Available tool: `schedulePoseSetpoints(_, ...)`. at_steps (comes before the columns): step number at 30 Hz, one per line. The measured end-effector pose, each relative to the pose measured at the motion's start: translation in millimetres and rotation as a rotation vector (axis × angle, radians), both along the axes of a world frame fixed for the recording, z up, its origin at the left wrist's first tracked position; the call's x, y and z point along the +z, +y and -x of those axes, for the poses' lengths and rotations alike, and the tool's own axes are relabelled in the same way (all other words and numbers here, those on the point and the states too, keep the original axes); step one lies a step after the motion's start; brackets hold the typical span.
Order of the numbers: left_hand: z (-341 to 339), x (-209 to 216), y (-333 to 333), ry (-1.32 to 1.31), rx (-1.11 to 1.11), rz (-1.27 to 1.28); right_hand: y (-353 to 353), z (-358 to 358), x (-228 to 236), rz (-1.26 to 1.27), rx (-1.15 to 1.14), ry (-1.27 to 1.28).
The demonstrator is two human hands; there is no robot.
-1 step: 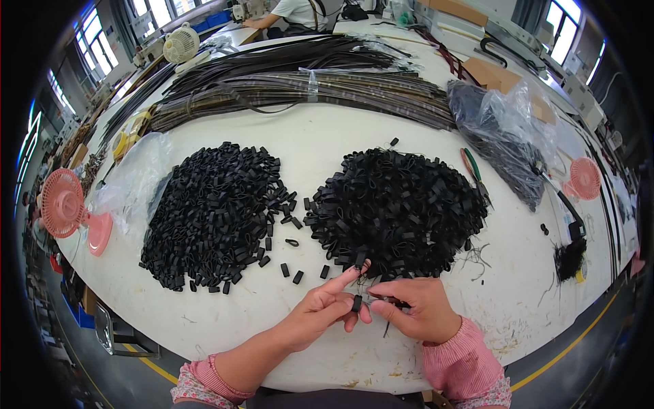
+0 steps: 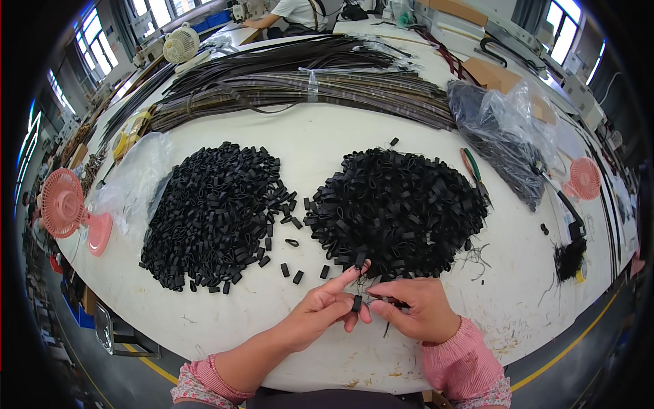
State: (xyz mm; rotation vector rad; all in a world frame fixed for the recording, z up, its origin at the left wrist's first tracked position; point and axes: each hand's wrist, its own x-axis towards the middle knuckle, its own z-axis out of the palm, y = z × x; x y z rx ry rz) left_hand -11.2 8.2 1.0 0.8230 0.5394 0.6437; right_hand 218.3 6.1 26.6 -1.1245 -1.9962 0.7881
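Note:
Between the thumb and fingers of my left hand is a small black fabric loop, with loose threads about it. The left index finger points out toward the near edge of the right pile, where another black loop lies by its tip. My right hand is closed around small dark thread snips, mostly hidden by the fingers, their tip close to the held loop. Ahead lies a heap of black loops with stray threads; to its left is a second, neater heap of black loops.
Several single loops lie between the heaps. Green-handled pliers rest beside the right heap, near a clear plastic bag. Bundled dark strips span the table's far side. Pink fans stand at both sides. A person sits beyond.

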Motion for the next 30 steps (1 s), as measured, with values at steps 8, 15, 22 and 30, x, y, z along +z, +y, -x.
schedulePoseSetpoints(8,0.3,-1.5,-0.4,0.020,-0.009,0.003,-0.2,5.3,-6.8,0.058,0.022,0.019)
schedulePoseSetpoints(15,-3.6,12.4,2.6,0.055,-0.042,-0.051,1.1,4.1,-8.6,-0.007,0.036,-0.048)
schedulePoseSetpoints(22,5.8,21.1,5.7,0.193,0.312,-0.128,3.0,6.5,-9.4,0.086,-0.281,0.086)
schedulePoseSetpoints(30,9.8,14.7,17.9,0.449,0.969,-0.489,3.6,19.8,-21.3,-0.262,-0.160,-0.462)
